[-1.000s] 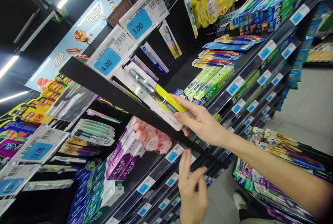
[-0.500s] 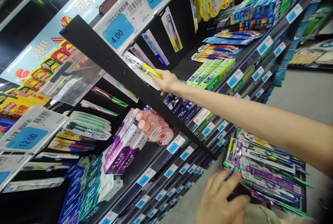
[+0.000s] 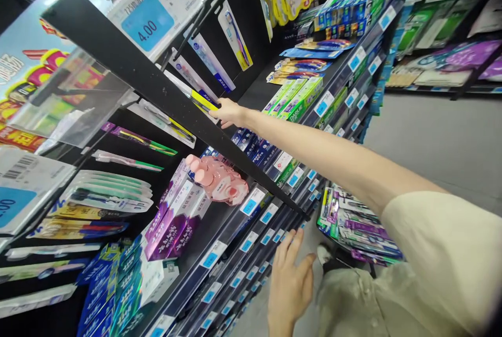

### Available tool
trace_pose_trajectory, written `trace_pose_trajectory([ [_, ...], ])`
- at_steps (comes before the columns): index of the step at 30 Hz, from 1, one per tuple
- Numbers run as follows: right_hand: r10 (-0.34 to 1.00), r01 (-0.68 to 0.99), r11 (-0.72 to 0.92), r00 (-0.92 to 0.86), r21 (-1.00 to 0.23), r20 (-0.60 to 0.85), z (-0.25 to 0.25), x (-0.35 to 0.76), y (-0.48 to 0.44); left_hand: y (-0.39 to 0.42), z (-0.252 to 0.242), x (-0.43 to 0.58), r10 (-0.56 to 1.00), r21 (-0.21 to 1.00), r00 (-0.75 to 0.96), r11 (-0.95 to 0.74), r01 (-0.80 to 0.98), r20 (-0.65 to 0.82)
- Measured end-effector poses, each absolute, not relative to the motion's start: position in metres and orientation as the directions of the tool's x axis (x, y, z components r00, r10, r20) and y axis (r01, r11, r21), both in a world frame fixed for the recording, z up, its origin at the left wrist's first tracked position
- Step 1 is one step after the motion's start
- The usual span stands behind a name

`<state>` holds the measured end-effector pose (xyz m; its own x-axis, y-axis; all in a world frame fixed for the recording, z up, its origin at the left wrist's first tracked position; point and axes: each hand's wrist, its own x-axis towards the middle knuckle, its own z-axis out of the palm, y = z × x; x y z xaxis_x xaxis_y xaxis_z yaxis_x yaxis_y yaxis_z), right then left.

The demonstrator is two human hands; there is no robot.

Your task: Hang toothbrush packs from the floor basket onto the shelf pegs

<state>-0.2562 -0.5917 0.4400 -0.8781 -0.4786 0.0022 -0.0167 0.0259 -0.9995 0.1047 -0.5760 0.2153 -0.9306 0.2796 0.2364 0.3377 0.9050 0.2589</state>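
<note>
My right hand (image 3: 231, 112) reaches into the shelving and grips the lower end of a packaged toothbrush (image 3: 204, 101) with a yellow and black card. The black upright post (image 3: 168, 99) hides part of that package. Beside it hang more packaged toothbrushes, one blue and white (image 3: 212, 62) and one with a yellow base (image 3: 235, 36). Low in front of the shelf edges, my left hand (image 3: 290, 269) is held with its fingers apart and nothing in it. A stack of packaged toothbrushes (image 3: 356, 224) lies to its right, lower down.
Purple toothpaste boxes (image 3: 172, 232) and pink bottles (image 3: 221, 180) stand on the shelf left of the post. Green boxes (image 3: 301, 99) lie beyond my right forearm. Price tags (image 3: 147, 26) jut out overhead. Grey floor (image 3: 423, 138) runs toward another shelf at right.
The view has shifted, bringing my sleeve and shirt into sight. My left hand has moved away from the stack of packages. My right hand still grips the toothbrush package, now more hidden behind the post.
</note>
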Motion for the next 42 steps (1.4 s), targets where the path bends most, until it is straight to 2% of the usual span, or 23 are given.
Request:
trace_pose_trajectory([
  [4, -0.514, -0.079, -0.064, -0.852, -0.995, 0.1, 0.428, -0.245, -0.548, -0.574, 0.214, 0.101, 0.34, 0.286, -0.915, 0.874, 0.393, 0.218],
  [7, -0.615, -0.153, -0.125, -0.763, -0.98, 0.198, 0.411, -0.219, -0.479, -0.573, 0.213, 0.096, 0.391, 0.301, -0.894, 0.844, 0.443, 0.219],
  [10, -0.7, -0.113, -0.086, -0.701, -0.99, 0.141, 0.383, -0.186, -0.387, -0.572, 0.21, 0.089, 0.432, 0.302, -0.874, 0.822, 0.483, 0.224],
  [12, -0.667, -0.008, -0.038, -0.744, -0.999, 0.031, 0.349, -0.16, -0.319, -0.572, 0.207, 0.085, 0.447, 0.305, -0.869, 0.815, 0.493, 0.212],
  [15, -0.446, 0.166, -0.086, -0.888, -0.982, -0.111, 0.272, -0.115, -0.218, -0.568, 0.203, 0.078, 0.47, 0.305, -0.867, 0.812, 0.498, 0.165],
  [18, -0.001, 0.324, -0.246, -0.942, -0.913, -0.334, 0.18, -0.056, -0.136, -0.56, 0.199, 0.07, 0.506, 0.302, -0.856, 0.805, 0.511, 0.101],
  [20, 0.331, 0.475, -0.321, -0.755, -0.82, -0.567, 0.125, -0.01, -0.103, -0.552, 0.196, 0.062, 0.542, 0.312, -0.838, 0.788, 0.531, 0.057],
  [22, 0.454, 0.544, -0.34, -0.619, -0.767, -0.641, 0.082, 0.037, -0.088, -0.542, 0.191, 0.052, 0.587, 0.324, -0.809, 0.766, 0.556, 0.001],
  [24, 0.514, 0.618, -0.351, -0.5, -0.703, -0.697, 0.047, 0.081, -0.089, -0.529, 0.186, 0.042, 0.642, 0.337, -0.765, 0.734, 0.589, -0.06],
  [28, 0.548, 0.765, -0.36, -0.29, -0.534, -0.785, -0.007, 0.145, -0.113, -0.498, 0.172, 0.029, 0.72, 0.374, -0.659, 0.685, 0.625, -0.218],
  [33, 0.494, 0.905, -0.286, -0.142, -0.314, -0.858, -0.057, 0.183, -0.129, -0.455, 0.151, 0.027, 0.712, 0.365, -0.546, 0.699, 0.616, -0.442],
  [37, 0.444, 0.954, -0.18, -0.14, -0.241, -0.885, -0.079, 0.191, -0.106, -0.42, 0.128, 0.034, 0.647, 0.347, -0.506, 0.748, 0.566, -0.57],
  [42, 0.394, 0.976, -0.111, -0.13, -0.188, -0.91, -0.111, 0.179, -0.05, -0.375, 0.073, 0.064, 0.56, 0.418, -0.497, 0.827, 0.376, -0.663],
])
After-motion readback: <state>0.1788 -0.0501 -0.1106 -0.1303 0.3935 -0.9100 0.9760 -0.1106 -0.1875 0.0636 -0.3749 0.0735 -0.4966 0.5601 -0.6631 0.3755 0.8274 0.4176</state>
